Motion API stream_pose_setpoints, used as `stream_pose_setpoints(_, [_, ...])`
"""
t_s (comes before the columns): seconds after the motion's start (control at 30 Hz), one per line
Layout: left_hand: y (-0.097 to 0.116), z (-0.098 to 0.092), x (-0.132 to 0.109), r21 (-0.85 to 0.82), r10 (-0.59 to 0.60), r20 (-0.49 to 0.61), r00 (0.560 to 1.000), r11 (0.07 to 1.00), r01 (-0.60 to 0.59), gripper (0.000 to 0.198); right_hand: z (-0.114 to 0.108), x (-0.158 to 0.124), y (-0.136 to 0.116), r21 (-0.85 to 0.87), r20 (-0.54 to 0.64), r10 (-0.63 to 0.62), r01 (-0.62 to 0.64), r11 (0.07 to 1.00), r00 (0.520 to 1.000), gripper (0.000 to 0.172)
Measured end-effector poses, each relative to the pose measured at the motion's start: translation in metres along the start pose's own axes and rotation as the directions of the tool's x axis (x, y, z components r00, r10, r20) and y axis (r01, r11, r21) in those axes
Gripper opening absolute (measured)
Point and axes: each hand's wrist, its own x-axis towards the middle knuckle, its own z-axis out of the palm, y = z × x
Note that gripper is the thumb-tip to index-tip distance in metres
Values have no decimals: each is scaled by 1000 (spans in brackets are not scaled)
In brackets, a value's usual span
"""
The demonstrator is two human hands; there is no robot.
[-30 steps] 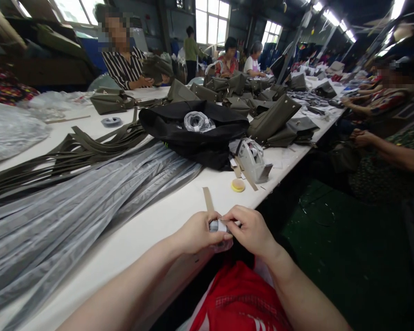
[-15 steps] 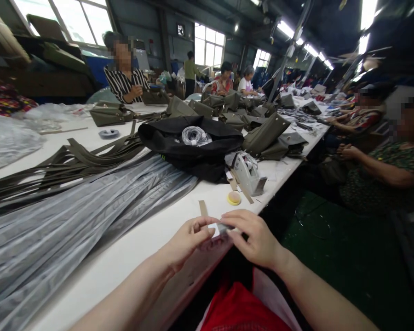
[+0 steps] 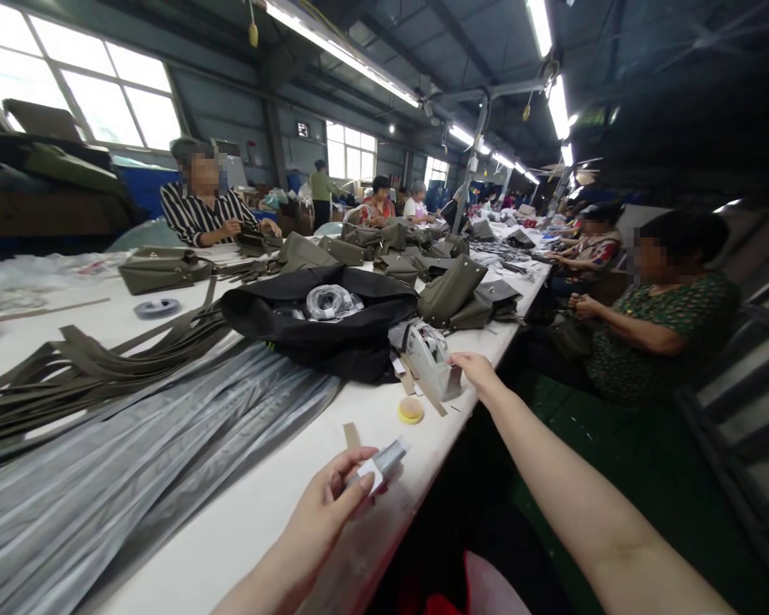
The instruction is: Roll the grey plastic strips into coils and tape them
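Observation:
My left hand pinches a small flat grey strip with a white paper label wrapped round it, held low over the table's near edge. Stretched forward, my right hand has its fingers together at the front end of a pale grey tape dispenser. Whatever lies between those fingertips is too small to make out. Close to the dispenser lies a yellow roll. A tan strip shows just behind my left hand.
Long grey wrapped strips and olive straps cover the table's left side. Behind the dispenser stands a black bag holding a coiled clear roll. Olive bags lie further back. A person in a patterned top sits at right.
My right hand has left the labelled grey strip and reached forward to the tape dispenser. My left hand keeps hold of the strip. The view has tilted up and turned right.

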Motion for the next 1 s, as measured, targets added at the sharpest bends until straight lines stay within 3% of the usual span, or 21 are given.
stream_pose_setpoints(0.17, [-4,-3,4,-18,-8,-4,1000,1000,8,54,-13,-27,14,72,-48,21,-18,997,999,21])
stream_pose_setpoints(0.47, [-9,-2,3,48,40,-17,999,998,-39,50,-12,-57,28,214,72,219,-230,950,973,19])
stream_pose_setpoints(0.57, [-10,1,3,66,81,-60,995,995,-77,49,-12,-84,8,255,152,186,-220,941,971,17])
stream_pose_setpoints(0.67, [-12,4,4,91,117,-109,987,990,-107,49,-5,-126,-28,360,285,72,-177,916,956,26])
stream_pose_setpoints(0.8, [-14,7,4,102,141,-155,978,987,-127,45,12,-174,-75,549,437,-101,-176,817,894,29])
stream_pose_setpoints(1.0, [-12,5,4,158,198,-182,963,973,-170,40,37,-198,-87,590,551,-135,-270,761,823,25])
